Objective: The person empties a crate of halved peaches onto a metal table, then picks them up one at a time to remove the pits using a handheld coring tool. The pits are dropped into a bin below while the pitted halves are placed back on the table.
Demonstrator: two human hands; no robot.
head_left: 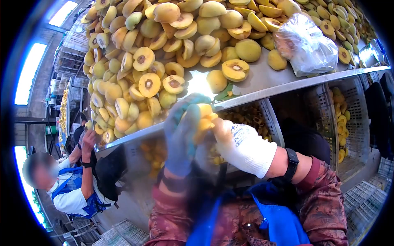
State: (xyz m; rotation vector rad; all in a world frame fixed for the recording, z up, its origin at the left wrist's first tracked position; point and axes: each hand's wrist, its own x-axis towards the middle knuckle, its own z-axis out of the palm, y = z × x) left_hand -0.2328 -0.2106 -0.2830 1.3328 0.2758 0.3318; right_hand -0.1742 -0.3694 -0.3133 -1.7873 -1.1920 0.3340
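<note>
My left hand, in a blue-grey glove, is closed around yellow peach halves just past the table's front edge. My right hand, in a white printed glove, has its fingers curled against the same fruit. Whether a small tool sits inside those right fingers is hidden. Straight ahead, a large heap of halved peaches covers the metal table, many cut face up with brown pits showing. One cut half lies near the edge beside a green leaf.
A knotted clear plastic bag rests on the metal table at the right. Below the edge stand a plastic crate with peach pieces and another crate farther right. Another person works at the table's left end.
</note>
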